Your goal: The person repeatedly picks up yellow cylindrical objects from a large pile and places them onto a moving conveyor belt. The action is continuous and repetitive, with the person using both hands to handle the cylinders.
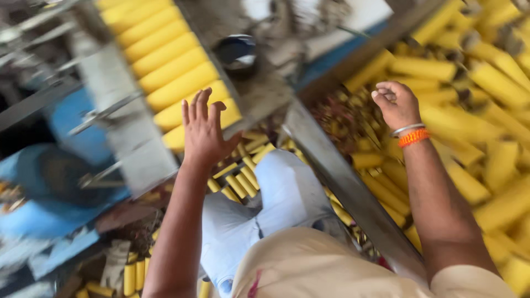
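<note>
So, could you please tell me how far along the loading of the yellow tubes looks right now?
Done: a row of yellow tubes already lies side by side on the feed tray. In hand: nothing visible; the left hand is spread open at the tray's near end, the right hand is loosely curled above the bin. Left: the large heap of tubes there.

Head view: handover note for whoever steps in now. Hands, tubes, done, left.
Left hand: open, fingers spread, empty, over the near end of the row of yellow tubes lined up side by side on the grey feed tray.
Right hand: loosely curled over the loose pile of yellow tubes in the bin on the right; the blurred frame does not show whether it holds one.
Done: the row fills the tray along its visible length.
Left: a large pile remains in the bin; more tubes lie scattered on the floor by the knee.
</note>
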